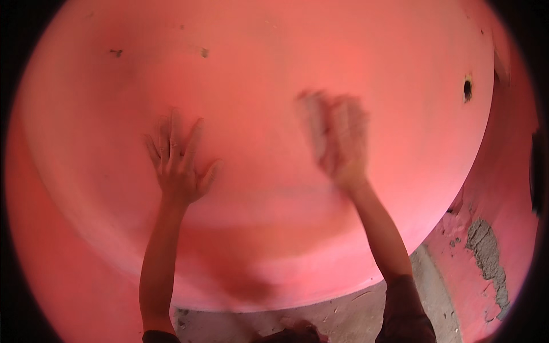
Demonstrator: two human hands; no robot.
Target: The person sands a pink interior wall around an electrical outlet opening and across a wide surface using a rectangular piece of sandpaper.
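Observation:
My left hand [178, 163], its fingers spread and its back towards me, rests at or just before a pink painted wall [257, 141]. Nothing shows in it. To the right and a little higher is my right hand [339, 137], blurred by motion, also in front of the wall. Its fingers point upward, with a gap between two groups of them; whether it holds something flat is hard to tell from the blur. Both forearms reach up from the lower edge of the view, with dark sleeves on them.
A small rectangular hole [467, 88] is set in the wall at the right, and small marks [116, 52] dot its upper left. Grey concrete floor [343, 315] lies at the wall's foot. Peeled plaster [488, 253] shows on the adjoining pink wall, near a dark object [536, 173].

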